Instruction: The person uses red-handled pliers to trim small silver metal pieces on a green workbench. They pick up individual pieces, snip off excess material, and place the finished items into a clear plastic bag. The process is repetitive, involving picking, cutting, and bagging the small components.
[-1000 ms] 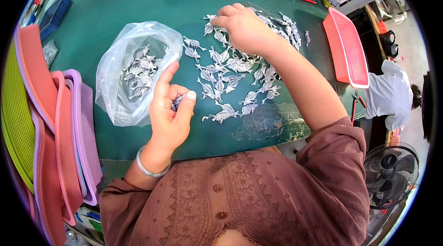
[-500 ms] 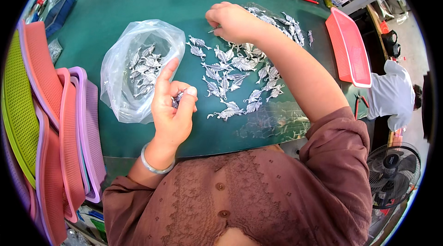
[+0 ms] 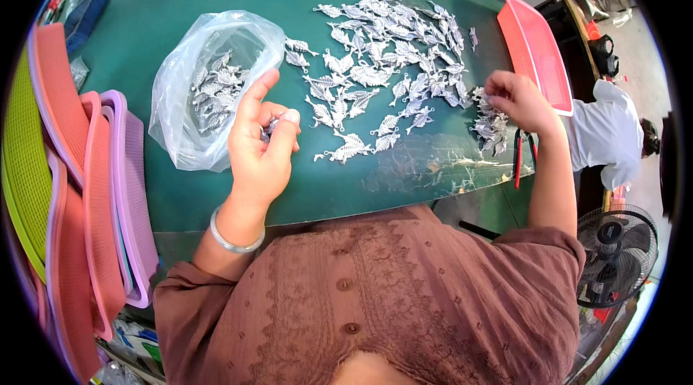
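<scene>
The left forearm [image 3: 218, 256] is crossing the near edge of the tabletop [image 3: 310, 201]; the left grip [image 3: 261, 141] is lifting its index finger toward the tabletop's far side, other fingers curling inward near the thumb. The right forearm [image 3: 554, 179] is running beside the tabletop's right end, the right grip [image 3: 521, 101] bending inward, fingers bunching.

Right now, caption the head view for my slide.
Left hand holding bits beside a clear bag, right hand at silvery fish-shaped pieces.
</scene>
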A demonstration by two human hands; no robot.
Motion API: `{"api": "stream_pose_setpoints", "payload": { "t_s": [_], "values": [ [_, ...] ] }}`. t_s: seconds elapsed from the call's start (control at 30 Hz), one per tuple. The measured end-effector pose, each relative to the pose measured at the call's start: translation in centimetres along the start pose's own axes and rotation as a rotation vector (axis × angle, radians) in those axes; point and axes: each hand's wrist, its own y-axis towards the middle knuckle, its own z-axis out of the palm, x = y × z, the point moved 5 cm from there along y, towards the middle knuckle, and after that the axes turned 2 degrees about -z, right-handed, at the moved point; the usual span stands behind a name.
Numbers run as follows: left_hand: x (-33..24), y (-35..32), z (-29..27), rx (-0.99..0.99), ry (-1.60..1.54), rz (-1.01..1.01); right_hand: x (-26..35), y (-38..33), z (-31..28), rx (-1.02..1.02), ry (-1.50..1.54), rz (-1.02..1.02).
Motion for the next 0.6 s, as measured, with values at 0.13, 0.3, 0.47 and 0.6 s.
{"api": "stream_pose_setpoints", "payload": {
  "t_s": [0.13,0.3,0.47,0.6],
  "values": [
    [0.3,0.1,0.0,0.018,0.003,-0.006,-0.4,-1.8,0.3,-0.142,-0.218,-0.129],
    [1.0,0.2,0.0,0.051,0.044,-0.056,5.6,0.5,2.7,-0.234,-0.139,-0.421],
    [1.3,0.3,-0.1,0.071,0.057,-0.081,12.6,3.4,7.2,-0.108,-0.160,-0.674],
    [1.4,0.3,0.1,0.087,0.071,-0.101,12.9,6.0,8.1,-0.240,-0.296,-0.596]
  ]
}}
